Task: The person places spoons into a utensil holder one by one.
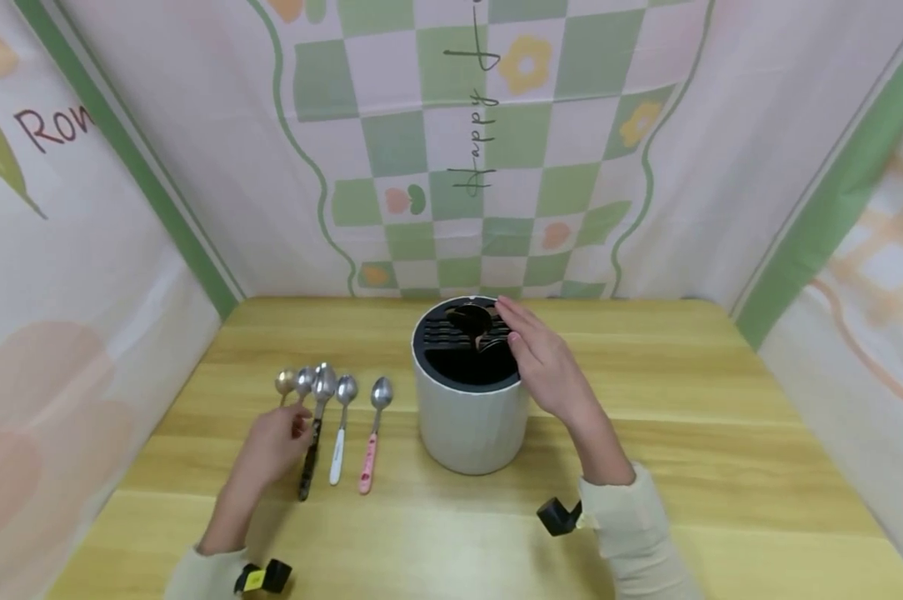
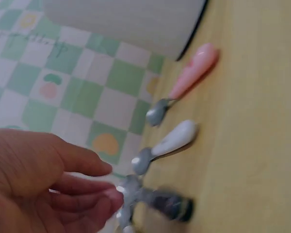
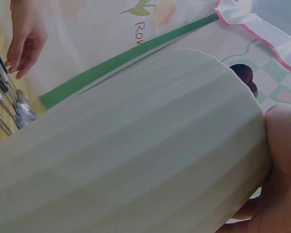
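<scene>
A white ribbed utensil holder (image 1: pixel 472 429) with a black slotted top stands mid-table. Dark shiny spoon heads (image 1: pixel 470 321) stick up from its top. My right hand (image 1: pixel 545 362) rests along its right side with fingers fairly straight at the rim. To the left, several spoons lie in a row, bowls pointing away: one with a pink handle (image 1: pixel 368 463), one with a white handle (image 1: pixel 337 457), one with a black patterned handle (image 1: pixel 311 458), and others partly hidden. Over these leftmost spoons hovers my left hand (image 1: pixel 277 442), fingers loosely bent, nothing between them in the left wrist view.
The wooden table (image 1: pixel 684 400) ends at a hanging checked cloth (image 1: pixel 466 150) behind the holder. Printed cloth also hangs at the left and right sides. A small black camera (image 1: pixel 560 517) is strapped at each sleeve cuff.
</scene>
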The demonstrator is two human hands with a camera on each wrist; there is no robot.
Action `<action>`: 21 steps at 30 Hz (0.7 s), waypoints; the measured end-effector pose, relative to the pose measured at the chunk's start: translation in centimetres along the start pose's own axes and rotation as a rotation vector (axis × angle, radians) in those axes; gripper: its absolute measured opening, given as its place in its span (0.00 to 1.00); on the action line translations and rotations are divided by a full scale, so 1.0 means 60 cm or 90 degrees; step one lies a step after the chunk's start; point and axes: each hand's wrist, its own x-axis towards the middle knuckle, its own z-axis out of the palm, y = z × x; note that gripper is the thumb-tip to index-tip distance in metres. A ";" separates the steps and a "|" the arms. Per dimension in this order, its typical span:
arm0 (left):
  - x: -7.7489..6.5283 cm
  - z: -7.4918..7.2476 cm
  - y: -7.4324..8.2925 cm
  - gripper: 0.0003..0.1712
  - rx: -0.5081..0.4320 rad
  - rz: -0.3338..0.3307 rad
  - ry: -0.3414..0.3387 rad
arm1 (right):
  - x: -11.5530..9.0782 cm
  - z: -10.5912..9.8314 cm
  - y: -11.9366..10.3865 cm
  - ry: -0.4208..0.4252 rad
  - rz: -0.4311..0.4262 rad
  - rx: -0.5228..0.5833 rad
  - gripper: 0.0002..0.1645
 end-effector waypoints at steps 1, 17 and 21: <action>-0.001 0.005 0.002 0.14 0.007 -0.007 -0.010 | -0.001 0.000 -0.001 0.000 0.001 0.001 0.29; 0.004 0.028 0.016 0.08 0.117 -0.050 -0.056 | -0.007 0.002 -0.005 0.016 0.002 0.002 0.28; 0.007 0.027 0.017 0.09 0.087 -0.068 -0.075 | -0.006 0.002 -0.006 0.021 0.001 -0.002 0.28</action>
